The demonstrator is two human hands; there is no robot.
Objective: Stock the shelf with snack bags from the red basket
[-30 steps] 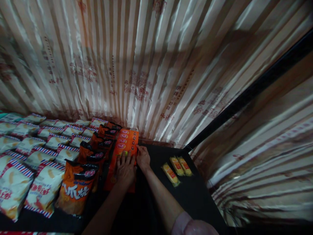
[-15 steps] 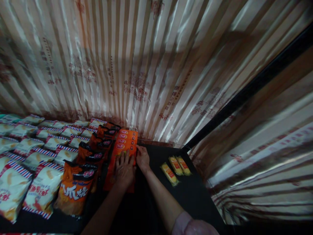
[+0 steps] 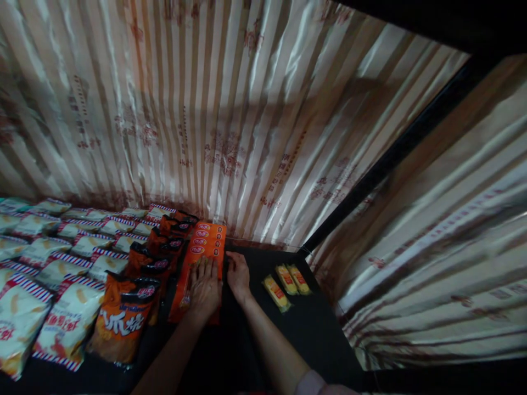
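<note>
The black table (image 3: 325,340) ends at a slanting side that runs from 2 to 4 o'clock of the right hand (image 3: 239,273). A shiny striped sheet (image 3: 226,109) hangs behind the table at 12 o'clock, and a dark pole (image 3: 395,154) leans up from the far corner toward 2 o'clock. The most room is at 3 to 5 o'clock of the right hand, where three little yellow packs (image 3: 276,293) lie near. At 9 o'clock of the left hand (image 3: 205,286) it is tight: orange-and-black bags (image 3: 123,323) stand there in a line, and white bags (image 3: 68,323) fill the table past them.

The view has turned a bit since half a second ago, so the bags and packs sit more to the left, and a wide dark bar (image 3: 453,22) now shows up high near 1 o'clock. The left hand is still on the same spot.

The flat orange packs (image 3: 208,247) lie one over another under the left hand, which rests on them with its fingers spread. They are at 9 o'clock of the right hand. The right hand's fingers curl just beside their edge; I cannot tell if they touch or grip anything.
</note>
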